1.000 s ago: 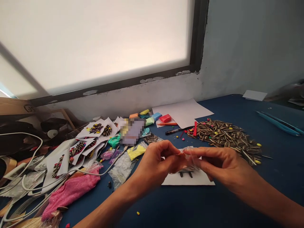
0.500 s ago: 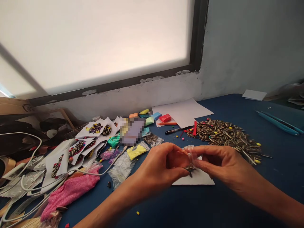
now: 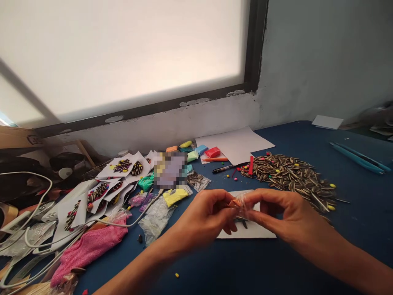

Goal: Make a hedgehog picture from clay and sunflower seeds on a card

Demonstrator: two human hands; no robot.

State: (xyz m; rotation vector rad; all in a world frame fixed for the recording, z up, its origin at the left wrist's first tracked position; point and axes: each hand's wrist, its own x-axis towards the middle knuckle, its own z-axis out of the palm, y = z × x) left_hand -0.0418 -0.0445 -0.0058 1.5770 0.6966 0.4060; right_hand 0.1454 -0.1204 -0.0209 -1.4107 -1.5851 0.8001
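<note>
Free lane: bare table (image 3: 245,266) between the forearms (image 3: 147,264), one yellow bead (image 3: 177,275) in it. Seed pile (image 3: 285,174) blocks beyond right hand (image 3: 284,209); cable (image 3: 132,225) and pink cloth (image 3: 95,246) block left.

A: What do we identify as the supporting surface?

B: We identify a dark blue table (image 3: 264,272). On its right part we mark a loose heap of striped seeds (image 3: 285,174), a slim blue tool (image 3: 357,157) farther right, and small white papers (image 3: 327,122) toward the back.

A: What do we note at centre?

B: We note a white card (image 3: 258,232) lying flat, a black pen (image 3: 222,169) left of the heap, and a large white sheet (image 3: 245,145) behind the pen.

A: And at left?

B: We see a pink cloth (image 3: 92,243), a crumpled clear bag (image 3: 156,223) to its right, and one small yellow piece (image 3: 177,275) in front of the bag.
</note>
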